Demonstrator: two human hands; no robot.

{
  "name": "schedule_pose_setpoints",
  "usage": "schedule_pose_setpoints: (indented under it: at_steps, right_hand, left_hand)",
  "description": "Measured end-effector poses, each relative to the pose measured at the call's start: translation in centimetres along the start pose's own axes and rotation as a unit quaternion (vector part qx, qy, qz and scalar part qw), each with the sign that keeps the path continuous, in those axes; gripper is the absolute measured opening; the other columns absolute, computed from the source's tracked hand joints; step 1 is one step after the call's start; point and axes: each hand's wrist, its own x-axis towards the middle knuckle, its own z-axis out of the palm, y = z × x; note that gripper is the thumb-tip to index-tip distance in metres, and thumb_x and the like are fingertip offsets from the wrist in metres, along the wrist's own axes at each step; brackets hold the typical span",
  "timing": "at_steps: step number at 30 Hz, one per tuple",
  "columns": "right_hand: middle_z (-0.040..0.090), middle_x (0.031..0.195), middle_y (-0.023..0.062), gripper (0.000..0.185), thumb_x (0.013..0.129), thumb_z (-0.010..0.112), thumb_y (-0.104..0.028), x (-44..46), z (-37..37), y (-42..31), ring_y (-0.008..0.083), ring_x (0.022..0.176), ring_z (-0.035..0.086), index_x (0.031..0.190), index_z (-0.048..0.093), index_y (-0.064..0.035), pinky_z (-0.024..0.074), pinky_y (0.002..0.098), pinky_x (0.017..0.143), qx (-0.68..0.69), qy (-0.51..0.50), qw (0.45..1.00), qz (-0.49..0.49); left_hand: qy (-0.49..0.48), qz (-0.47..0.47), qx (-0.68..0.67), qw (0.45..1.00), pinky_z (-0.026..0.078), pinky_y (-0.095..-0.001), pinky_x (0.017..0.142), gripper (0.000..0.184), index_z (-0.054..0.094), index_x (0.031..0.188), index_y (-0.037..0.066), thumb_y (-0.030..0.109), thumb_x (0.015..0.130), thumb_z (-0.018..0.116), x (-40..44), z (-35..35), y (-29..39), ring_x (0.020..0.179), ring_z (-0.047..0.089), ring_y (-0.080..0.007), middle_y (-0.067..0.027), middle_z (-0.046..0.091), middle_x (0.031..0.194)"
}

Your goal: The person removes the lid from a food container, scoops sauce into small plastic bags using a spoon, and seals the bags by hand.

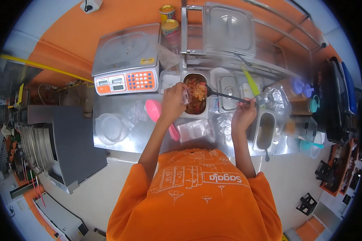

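Note:
My right hand (244, 114) is closed round the handle of a black ladle (229, 96). The ladle's bowl, heaped with chunky reddish-orange sauce (198, 92), sits over a steel food pan (205, 110) of the same sauce. At the pan's left edge, my left hand (173, 98) pinches a small clear plastic bag (186, 96) close to the ladle's bowl; my fingers partly hide it. Under my left forearm lies a pink scoop (153, 109), its middle covered by the arm. A stack of clear plastic bags (195, 129) lies in front of the pan.
A weighing scale (126, 80) stands at the back left, with a clear plastic bowl (108, 128) in front. Right of the pan are a lidded steel container (228, 92), a lime-green utensil (250, 80) and a narrow pan (265, 130) of liquid. A steel rack (184, 32) rises behind.

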Motion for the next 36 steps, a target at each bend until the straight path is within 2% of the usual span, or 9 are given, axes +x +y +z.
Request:
schedule_pose_setpoints:
  at_steps: [10,13,16,18,22,27,30,36]
  right_hand:
    - [0.050,0.065,0.0063,0.029,0.091,0.048,-0.024,-0.9,1.1,-1.4,0.0151,0.053,0.049,0.075,0.052,0.0003,0.0456,0.0291,0.053,-0.014,-0.006,1.000,0.027]
    - [0.051,0.064,0.0065,0.029,0.092,0.047,-0.024,-0.6,1.1,-1.4,0.0148,0.052,0.050,0.076,0.052,-0.0002,0.0458,0.0289,0.052,-0.038,-0.024,0.999,0.008]
    - [0.052,0.063,0.0068,0.029,0.092,0.046,-0.024,-0.9,2.6,-2.2,0.0145,0.051,0.051,0.077,0.052,-0.0003,0.0456,0.0279,0.051,-0.084,-0.052,0.994,-0.037]
    - [0.053,0.063,0.0069,0.030,0.093,0.044,-0.024,-1.4,3.9,-3.1,0.0144,0.050,0.052,0.078,0.052,0.0002,0.0448,0.0264,0.051,-0.137,-0.087,0.984,-0.076]
    - [0.054,0.066,0.0070,0.031,0.093,0.045,-0.024,-2.4,5.1,-4.4,0.0142,0.051,0.053,0.077,0.053,0.0015,0.0409,0.0244,0.050,-0.261,-0.232,0.917,-0.192]
    - [0.053,0.059,0.0085,0.024,0.088,0.050,-0.011,-3.1,6.8,-6.6,0.0161,0.048,0.053,0.071,0.055,0.0036,0.0383,0.0248,0.043,-0.298,-0.423,0.768,-0.377]
    - [0.051,0.057,0.0086,0.015,0.082,0.055,-0.008,-3.3,7.0,-7.0,0.0191,0.047,0.052,0.071,0.055,0.0025,0.0371,0.0261,0.040,-0.293,-0.468,0.688,-0.471]
    - [0.051,0.060,0.0075,0.015,0.075,0.061,-0.012,-3.8,6.8,-7.9,0.0198,0.047,0.053,0.072,0.056,0.0015,0.0369,0.0268,0.038,-0.280,-0.528,0.609,-0.521]
  left_hand:
    - [0.010,0.002,-0.102,0.995,0.036,-0.0389,0.080,0.046,0.046,0.096,0.006,-0.007,0.055,0.063,0.5,1.1,1.0,0.090,0.055,-0.0295,-0.0094,0.057,0.091]
    - [0.000,0.037,-0.017,0.999,0.036,-0.0384,0.085,0.050,0.046,0.100,0.006,-0.005,0.056,0.066,0.4,1.1,1.0,0.093,0.054,-0.0306,-0.0100,0.057,0.094]
    - [0.000,0.067,0.027,0.997,0.032,-0.0385,0.088,0.052,0.046,0.101,0.007,-0.008,0.054,0.064,0.4,1.0,1.7,0.094,0.053,-0.0297,-0.0092,0.056,0.093]
    - [-0.006,0.076,0.043,0.996,0.033,-0.0390,0.085,0.048,0.046,0.099,0.006,-0.009,0.056,0.061,0.4,1.2,1.8,0.093,0.054,-0.0291,-0.0100,0.055,0.094]
    - [-0.026,0.073,0.039,0.996,0.036,-0.0402,0.081,0.045,0.046,0.101,0.004,-0.006,0.060,0.062,0.3,1.5,1.8,0.091,0.053,-0.0320,-0.0126,0.055,0.092]
    - [-0.051,-0.032,-0.146,0.987,0.044,-0.0383,0.072,0.047,0.047,0.102,0.002,0.001,0.061,0.069,0.6,1.8,2.2,0.083,0.056,-0.0363,-0.0171,0.059,0.084]
    - [-0.045,-0.050,-0.218,0.974,0.046,-0.0360,0.068,0.047,0.048,0.101,0.001,0.003,0.061,0.071,0.7,1.9,2.1,0.078,0.059,-0.0348,-0.0181,0.060,0.082]
    - [-0.022,-0.032,-0.259,0.965,0.046,-0.0339,0.068,0.049,0.048,0.100,0.000,0.006,0.059,0.074,0.7,2.8,1.3,0.076,0.060,-0.0318,-0.0184,0.061,0.082]
